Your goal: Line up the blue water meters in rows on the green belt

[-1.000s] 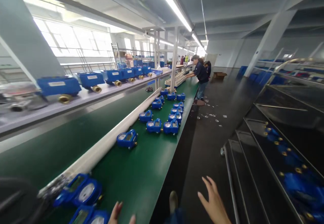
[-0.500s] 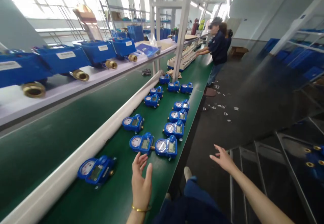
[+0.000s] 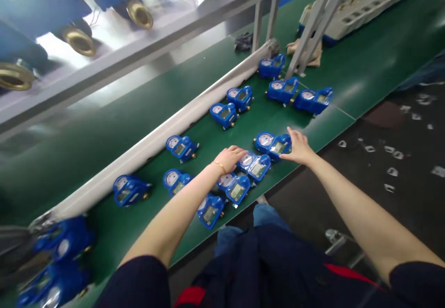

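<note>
Several blue water meters with round dials and small displays lie on a green work surface (image 3: 205, 148). My left hand (image 3: 231, 158) reaches over the near row, its fingers stretched over the left end of one water meter (image 3: 257, 168). Just beyond it, my right hand (image 3: 298, 148) has its thumb and fingers around the right end of another water meter (image 3: 271, 144), which lies flat. Closer to me are two more meters, one (image 3: 236, 189) below my left hand and one (image 3: 210, 211) partly behind my left forearm.
A white roll-like strip (image 3: 156, 136) runs along the surface. More meters stand by a metal post (image 3: 309, 34) and at lower left, beside a blurred dark shape (image 3: 15, 252). A pale slotted rack (image 3: 368, 13) stands at the back. White scraps litter the floor on the right.
My view has tilted down and turned. Both hands have moved forward from the air to the near row: the left over one meter, the right around the end of another.
</note>
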### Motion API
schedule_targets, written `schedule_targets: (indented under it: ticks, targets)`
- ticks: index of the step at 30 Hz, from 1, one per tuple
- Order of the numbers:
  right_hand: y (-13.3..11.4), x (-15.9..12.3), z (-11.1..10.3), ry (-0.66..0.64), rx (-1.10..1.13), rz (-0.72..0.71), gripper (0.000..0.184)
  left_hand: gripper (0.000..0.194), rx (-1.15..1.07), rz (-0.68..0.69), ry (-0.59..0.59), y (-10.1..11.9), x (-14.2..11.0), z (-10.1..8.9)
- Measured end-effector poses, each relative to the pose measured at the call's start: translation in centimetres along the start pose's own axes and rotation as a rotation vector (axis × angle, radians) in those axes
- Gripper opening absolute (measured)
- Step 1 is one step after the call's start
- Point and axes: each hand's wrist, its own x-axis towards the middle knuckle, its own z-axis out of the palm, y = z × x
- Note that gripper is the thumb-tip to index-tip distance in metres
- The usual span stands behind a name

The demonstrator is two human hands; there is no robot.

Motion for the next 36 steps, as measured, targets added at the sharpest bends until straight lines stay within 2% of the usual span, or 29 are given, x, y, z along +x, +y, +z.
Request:
schedule_targets:
  ticks: [2, 4, 7, 11, 15, 19, 21, 23, 26, 28, 30, 32, 34, 36]
  targets:
    - [0.1, 1.1, 0.2, -0.076, 0.029, -0.054, 0.119, 0.083, 0.096, 0.051, -0.19, -0.1, 3.4, 0.4]
    - [0.2, 1.1, 0.5, -0.107, 0.068, -0.087, 0.118, 0.091, 0.143, 0.096, -0.286, 0.1, 5.4, 1.2]
    - [0.2, 0.7, 1.1, -0.087, 0.107, -0.119, 0.113, 0.093, 0.139, 0.139, -0.272, 0.5, 6.7, 2.4]
    - [0.0, 0.9, 1.9, -0.086, 0.116, -0.136, 0.109, 0.084, 0.125, 0.159, -0.258, 0.3, 7.3, 3.0]
    - [0.0, 1.4, 2.6, -0.108, 0.114, -0.119, 0.11, 0.079, 0.126, 0.133, -0.241, -0.3, 7.6, 1.6]
    - [0.2, 1.8, 3.6, -0.107, 0.105, -0.095, 0.105, 0.075, 0.15, 0.034, -0.147, -1.3, 6.3, -2.5]
    - [-0.2, 2.3, 4.0, -0.087, 0.085, -0.098, 0.099, 0.071, 0.152, -0.035, -0.073, -1.6, 4.4, -5.2]
    - [-1.6, 3.2, 4.4, -0.072, 0.055, -0.124, 0.093, 0.067, 0.131, -0.118, 0.015, -1.5, 1.4, -7.7]
    - [-5.7, 4.9, 5.2, -0.101, 0.018, -0.176, 0.091, 0.069, 0.047, -0.306, 0.14, 0.0, -4.6, -10.1]
    - [-9.5, 6.1, 5.9, -0.136, 0.005, -0.212, 0.09, 0.072, -0.048, -0.478, 0.216, 2.0, -9.1, -10.5]
    - [-13.5, 7.4, 6.9, -0.154, -0.001, -0.237, 0.09, 0.074, -0.148, -0.662, 0.308, 4.7, -13.4, -9.9]
    - [-17.5, 8.7, 8.1, -0.152, 0.001, -0.237, 0.091, 0.073, -0.222, -0.837, 0.418, 7.8, -17.5, -8.4]
    - [-21.1, 10.1, 9.2, -0.145, 0.026, -0.217, 0.092, 0.072, -0.261, -1.006, 0.507, 11.4, -21.4, -5.8]
    - [-24.1, 11.8, 10.2, -0.144, 0.06, -0.201, 0.093, 0.074, -0.262, -1.195, 0.571, 15.0, -25.0, -2.3]
